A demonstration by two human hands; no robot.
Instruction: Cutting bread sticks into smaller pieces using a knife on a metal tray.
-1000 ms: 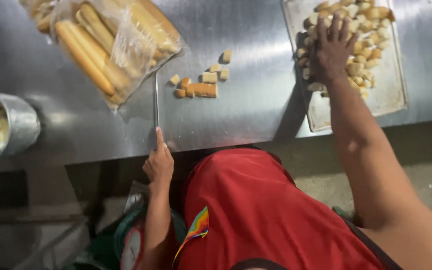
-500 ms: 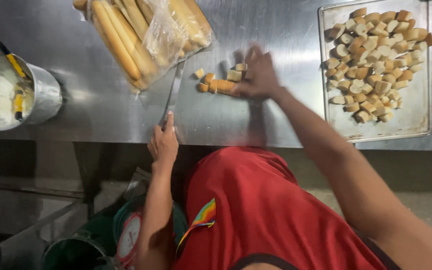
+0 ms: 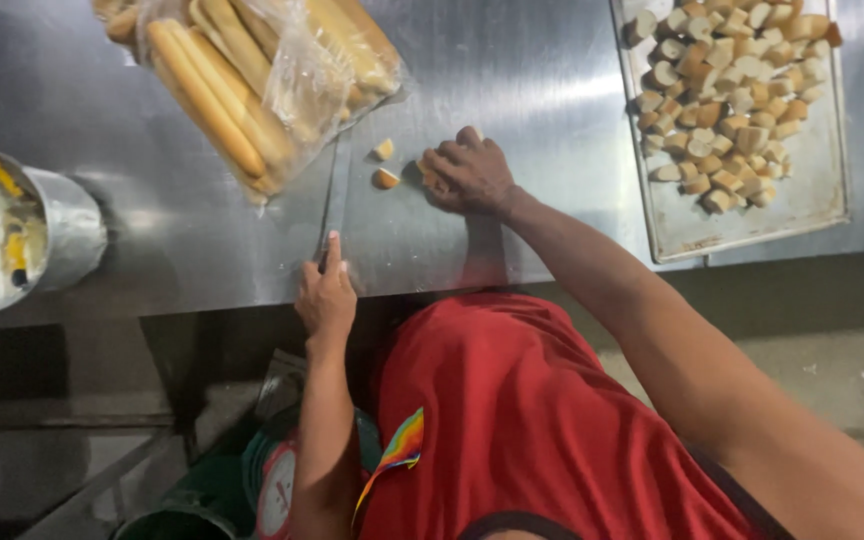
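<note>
My left hand (image 3: 326, 292) grips the handle of a long knife (image 3: 335, 190) whose blade lies flat on the steel counter (image 3: 512, 90), pointing away from me. My right hand (image 3: 469, 172) is closed over several cut bread pieces near the middle of the counter. Two more bread pieces (image 3: 383, 164) lie loose just left of that hand, beside the blade. A clear plastic bag of long bread rolls (image 3: 252, 80) rests at the far left of the counter, touching the knife's tip area.
A metal tray (image 3: 812, 200) with several cut bread cubes (image 3: 727, 100) sits at the right. A metal container (image 3: 67, 235) of pale spread with a yellow-handled tool stands at the left edge. Below the counter are a scale dial (image 3: 277, 495) and a green bucket.
My right hand came back from the tray to the cut pieces on the counter and closed over them. The left hand stayed on the knife.
</note>
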